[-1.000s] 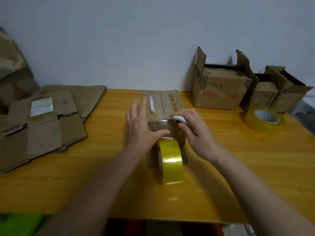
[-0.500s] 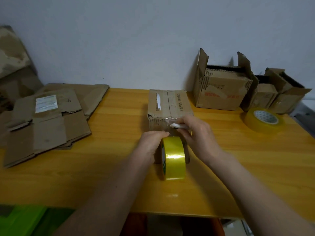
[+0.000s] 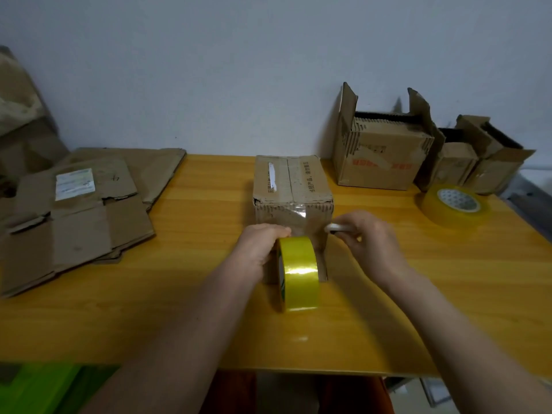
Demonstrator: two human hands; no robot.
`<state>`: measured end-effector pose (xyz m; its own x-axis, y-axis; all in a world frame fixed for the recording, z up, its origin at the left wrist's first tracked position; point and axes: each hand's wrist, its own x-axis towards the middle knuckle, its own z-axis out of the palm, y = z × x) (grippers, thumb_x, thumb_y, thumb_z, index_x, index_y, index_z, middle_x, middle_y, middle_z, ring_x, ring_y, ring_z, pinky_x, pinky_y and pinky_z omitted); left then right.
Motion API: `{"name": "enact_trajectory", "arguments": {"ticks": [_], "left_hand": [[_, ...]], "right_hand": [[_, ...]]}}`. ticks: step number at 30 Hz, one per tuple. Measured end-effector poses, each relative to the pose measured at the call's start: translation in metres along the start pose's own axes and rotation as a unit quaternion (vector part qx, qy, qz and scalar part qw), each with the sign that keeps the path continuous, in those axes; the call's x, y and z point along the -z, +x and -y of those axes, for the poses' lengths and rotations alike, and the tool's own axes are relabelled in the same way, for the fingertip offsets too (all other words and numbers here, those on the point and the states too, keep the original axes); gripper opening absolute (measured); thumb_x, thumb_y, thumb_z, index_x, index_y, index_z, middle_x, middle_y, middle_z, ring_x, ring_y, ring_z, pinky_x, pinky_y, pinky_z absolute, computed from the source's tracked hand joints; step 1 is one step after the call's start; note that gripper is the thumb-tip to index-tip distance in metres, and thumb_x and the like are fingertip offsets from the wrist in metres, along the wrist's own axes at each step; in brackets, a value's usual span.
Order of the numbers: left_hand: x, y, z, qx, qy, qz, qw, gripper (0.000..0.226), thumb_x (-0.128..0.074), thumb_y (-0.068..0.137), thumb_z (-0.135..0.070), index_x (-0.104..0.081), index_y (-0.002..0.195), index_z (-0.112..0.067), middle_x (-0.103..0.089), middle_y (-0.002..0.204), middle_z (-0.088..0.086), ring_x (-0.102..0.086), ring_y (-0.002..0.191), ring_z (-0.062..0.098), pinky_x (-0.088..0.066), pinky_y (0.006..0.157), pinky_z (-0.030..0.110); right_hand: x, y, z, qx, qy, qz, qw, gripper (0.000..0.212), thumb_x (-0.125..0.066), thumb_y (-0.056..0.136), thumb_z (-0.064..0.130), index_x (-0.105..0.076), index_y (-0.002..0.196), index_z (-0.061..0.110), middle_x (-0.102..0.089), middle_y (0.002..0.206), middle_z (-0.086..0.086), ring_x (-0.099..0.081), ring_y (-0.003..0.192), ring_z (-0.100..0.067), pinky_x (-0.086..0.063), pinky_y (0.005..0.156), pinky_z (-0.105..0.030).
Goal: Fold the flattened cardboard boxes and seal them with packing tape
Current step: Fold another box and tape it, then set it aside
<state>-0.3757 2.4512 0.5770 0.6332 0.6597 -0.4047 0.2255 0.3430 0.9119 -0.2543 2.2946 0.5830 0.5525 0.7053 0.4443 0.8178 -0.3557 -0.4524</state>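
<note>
- Folded box (image 3: 292, 186) mid-table (image 3: 179, 294), just behind both hands
- Left hand (image 3: 260, 249) grips the upright tape roll (image 3: 297, 273)
- Right hand (image 3: 367, 237) pinches a small white tool (image 3: 334, 227) at the box's front right edge

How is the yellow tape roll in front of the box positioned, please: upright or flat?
Upright: the yellow tape roll stands on its edge on the table, left hand gripping it.

Soft, even light here; glare streaks my tape roll (image 3: 298, 274). My right hand (image 3: 369, 239) blurs, and the edges bow.
</note>
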Motion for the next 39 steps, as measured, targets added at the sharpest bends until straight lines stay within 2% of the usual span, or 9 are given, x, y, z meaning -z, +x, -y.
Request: {"name": "enact_trajectory", "arguments": {"ticks": [4, 8, 14, 20, 26, 31, 33, 36, 39], "left_hand": [[-0.001, 0.002, 0.002, 0.002, -0.002, 0.003, 1.0, 0.004, -0.071, 0.082, -0.01, -0.069, 0.081, -0.013, -0.07, 0.102, 0.012, -0.063, 0.107, 0.028, -0.047, 0.101, 0.042], [-0.001, 0.002, 0.004, 0.002, -0.013, 0.023, 1.0, 0.003, -0.071, 0.083, -0.011, -0.069, 0.081, -0.012, -0.071, 0.097, 0.011, -0.064, 0.104, 0.028, -0.049, 0.098, 0.041], [0.0, 0.003, 0.006, -0.01, -0.023, 0.044, 0.999, 0.008, -0.069, 0.084, -0.008, -0.068, 0.078, -0.013, -0.073, 0.093, 0.006, -0.064, 0.1, 0.024, -0.048, 0.099, 0.041], [0.005, -0.003, 0.005, -0.032, -0.006, 0.068, 0.997, 0.003, -0.066, 0.087, -0.012, -0.067, 0.084, -0.013, -0.073, 0.089, 0.001, -0.062, 0.1, 0.023, -0.045, 0.101, 0.045], [0.017, -0.005, 0.012, -0.077, -0.018, 0.083, 0.993, 0.022, -0.068, 0.087, -0.013, -0.068, 0.067, -0.021, -0.071, 0.086, 0.005, -0.06, 0.089, 0.025, -0.042, 0.101, 0.053], [0.018, -0.012, 0.018, -0.145, -0.035, 0.077, 0.986, 0.015, -0.066, 0.088, -0.011, -0.062, 0.076, -0.018, -0.065, 0.08, 0.005, -0.057, 0.084, 0.024, -0.045, 0.086, 0.042], [0.019, -0.015, 0.02, -0.167, -0.031, 0.077, 0.983, 0.013, -0.066, 0.089, -0.013, -0.062, 0.078, -0.018, -0.064, 0.076, 0.001, -0.058, 0.081, 0.021, -0.045, 0.08, 0.038], [0.016, -0.018, 0.023, -0.185, -0.035, 0.088, 0.978, 0.015, -0.067, 0.088, -0.014, -0.064, 0.076, -0.022, -0.064, 0.075, 0.001, -0.058, 0.077, 0.019, -0.045, 0.073, 0.035], [0.014, -0.024, 0.023, -0.217, -0.011, 0.093, 0.972, 0.012, -0.069, 0.086, -0.012, -0.064, 0.078, -0.02, -0.064, 0.079, 0.004, -0.059, 0.077, 0.019, -0.047, 0.073, 0.034]], "right_hand": [[-0.009, -0.015, -0.036, -0.219, 0.078, 0.068, 0.97, 0.018, -0.066, 0.087, 0.01, -0.055, 0.1, 0.017, -0.062, 0.096, -0.002, -0.059, 0.088, -0.021, -0.051, 0.076, -0.039], [-0.014, -0.018, -0.05, -0.278, 0.083, 0.129, 0.948, 0.017, -0.071, 0.083, 0.016, -0.055, 0.089, 0.017, -0.058, 0.089, 0.004, -0.055, 0.088, -0.023, -0.044, 0.067, -0.032], [0.004, 0.02, 0.019, 0.046, -0.06, -0.076, 0.994, 0.023, -0.066, 0.087, 0.029, -0.065, 0.104, 0.014, -0.054, 0.107, -0.001, -0.045, 0.103, -0.015, -0.035, 0.083, -0.023], [-0.021, 0.076, 0.045, 0.128, -0.196, 0.159, 0.959, 0.053, -0.041, 0.094, 0.055, -0.035, 0.144, 0.039, -0.039, 0.146, 0.0, -0.032, 0.134, -0.023, -0.023, 0.111, -0.039], [-0.027, 0.078, 0.034, 0.141, -0.213, 0.149, 0.955, 0.06, -0.05, 0.092, 0.051, -0.027, 0.147, 0.042, -0.036, 0.149, 0.002, -0.028, 0.136, -0.022, -0.021, 0.111, -0.037], [-0.023, 0.04, 0.042, 0.089, -0.026, -0.071, 0.993, 0.038, -0.068, 0.085, 0.021, -0.059, 0.122, 0.016, -0.054, 0.121, -0.004, -0.045, 0.116, -0.017, -0.043, 0.094, -0.028], [-0.024, 0.022, 0.047, -0.033, 0.117, -0.03, 0.992, 0.022, -0.065, 0.088, 0.026, -0.064, 0.107, 0.016, -0.059, 0.102, 0.001, -0.053, 0.096, -0.012, -0.046, 0.08, -0.025], [-0.023, 0.009, 0.049, -0.205, 0.336, 0.143, 0.908, 0.02, -0.066, 0.088, 0.028, -0.066, 0.091, 0.008, -0.066, 0.083, -0.002, -0.061, 0.076, -0.012, -0.051, 0.067, -0.024], [-0.02, 0.002, 0.052, -0.272, 0.461, 0.137, 0.834, 0.023, -0.066, 0.088, 0.018, -0.058, 0.068, 0.011, -0.058, 0.056, 0.003, -0.052, 0.048, -0.007, -0.041, 0.043, -0.018]]}}
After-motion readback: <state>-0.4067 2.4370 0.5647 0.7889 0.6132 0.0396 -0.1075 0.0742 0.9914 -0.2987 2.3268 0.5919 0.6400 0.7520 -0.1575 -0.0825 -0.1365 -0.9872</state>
